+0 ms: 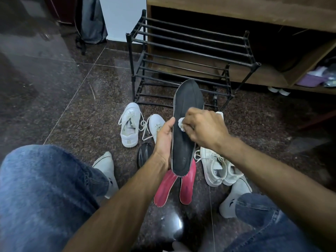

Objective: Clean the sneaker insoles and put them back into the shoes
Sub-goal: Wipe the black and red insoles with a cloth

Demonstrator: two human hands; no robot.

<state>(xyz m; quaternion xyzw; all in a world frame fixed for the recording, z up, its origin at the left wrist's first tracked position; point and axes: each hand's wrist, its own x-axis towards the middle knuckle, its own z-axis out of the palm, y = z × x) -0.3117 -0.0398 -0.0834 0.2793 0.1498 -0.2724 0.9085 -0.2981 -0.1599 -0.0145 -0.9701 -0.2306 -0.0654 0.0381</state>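
Closest in, two red insoles (172, 186) lie on the dark floor (72, 99) between the person's socked feet, out of any shoe, so they are waiting either for a wipe or for refitting; which, I can't say. Just above them the left hand (163, 140) grips the black insole (185, 124) along its edge, thumb hooked over the rim, holding it up lengthwise, toe pointing away. The right hand (205, 128) pinches a small white wad of cloth (181, 123) and presses it on the insole's middle: wiping is underway, and my read is the job sits at an early-to-middle stage, nothing yet back inside a shoe. A second black insole (144, 155) rests on the floor under the left wrist. Beside the right arm, one white sneaker pair (218, 170); further out, another white pair (130, 124), laces loose and sprawling, which could snag on refitting. Beyond stands a black metal shoe rack (189, 57) against a wooden cabinet (236, 8).
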